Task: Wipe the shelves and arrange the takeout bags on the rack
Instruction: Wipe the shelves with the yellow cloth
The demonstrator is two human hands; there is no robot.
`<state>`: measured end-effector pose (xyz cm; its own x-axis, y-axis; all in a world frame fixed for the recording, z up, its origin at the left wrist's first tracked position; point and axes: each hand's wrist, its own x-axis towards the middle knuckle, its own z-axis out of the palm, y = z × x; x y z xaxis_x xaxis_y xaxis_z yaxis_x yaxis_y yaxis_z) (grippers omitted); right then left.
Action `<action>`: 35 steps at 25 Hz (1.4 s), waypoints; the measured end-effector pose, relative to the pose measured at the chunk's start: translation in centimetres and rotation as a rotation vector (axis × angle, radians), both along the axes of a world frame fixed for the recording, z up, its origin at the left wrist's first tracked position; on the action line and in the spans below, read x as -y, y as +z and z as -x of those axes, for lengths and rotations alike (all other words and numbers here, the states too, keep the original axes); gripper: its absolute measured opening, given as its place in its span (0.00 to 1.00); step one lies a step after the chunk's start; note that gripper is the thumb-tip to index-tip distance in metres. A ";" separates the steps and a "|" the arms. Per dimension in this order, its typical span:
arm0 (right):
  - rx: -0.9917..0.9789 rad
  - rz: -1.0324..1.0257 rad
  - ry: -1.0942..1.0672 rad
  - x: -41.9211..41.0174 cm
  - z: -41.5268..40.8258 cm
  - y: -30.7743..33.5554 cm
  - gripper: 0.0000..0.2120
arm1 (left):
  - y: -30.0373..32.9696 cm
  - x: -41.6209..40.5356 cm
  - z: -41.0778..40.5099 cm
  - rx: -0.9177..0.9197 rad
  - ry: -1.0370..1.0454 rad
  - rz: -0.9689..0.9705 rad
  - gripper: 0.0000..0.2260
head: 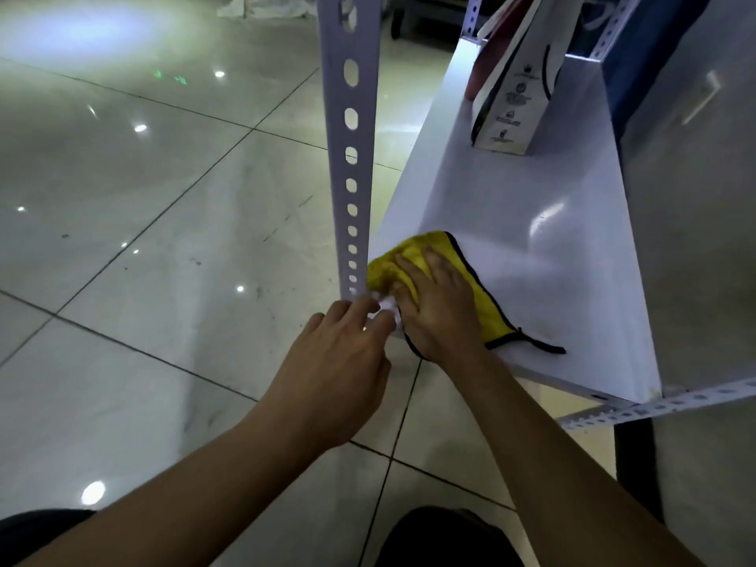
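A yellow cloth with black trim lies on the near left corner of the low white shelf. My right hand presses flat on the cloth, fingers spread. My left hand reaches to the shelf's front corner beside the upright post, its fingertips touching something small and white there; what it is I cannot tell. A white takeout bag with black print stands upright at the far end of the shelf, with a red bag behind it.
A white perforated post rises at the shelf's left corner. A perforated rail runs along the near right edge. A grey wall panel borders the shelf on the right. Glossy tiled floor lies to the left.
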<state>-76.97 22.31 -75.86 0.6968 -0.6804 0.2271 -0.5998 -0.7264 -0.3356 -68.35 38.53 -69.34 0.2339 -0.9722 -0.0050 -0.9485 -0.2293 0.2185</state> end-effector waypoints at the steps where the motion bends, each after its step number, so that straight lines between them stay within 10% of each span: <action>1: -0.043 -0.063 -0.001 -0.7 -0.2 -0.2 0.21 | 0.0 -0.2 0.0 -0.012 0.012 -0.004 0.21; 35: -0.310 -0.043 -0.386 1.7 10.2 -1.8 0.27 | -3.5 1.7 0.7 -0.095 -0.066 -0.128 0.26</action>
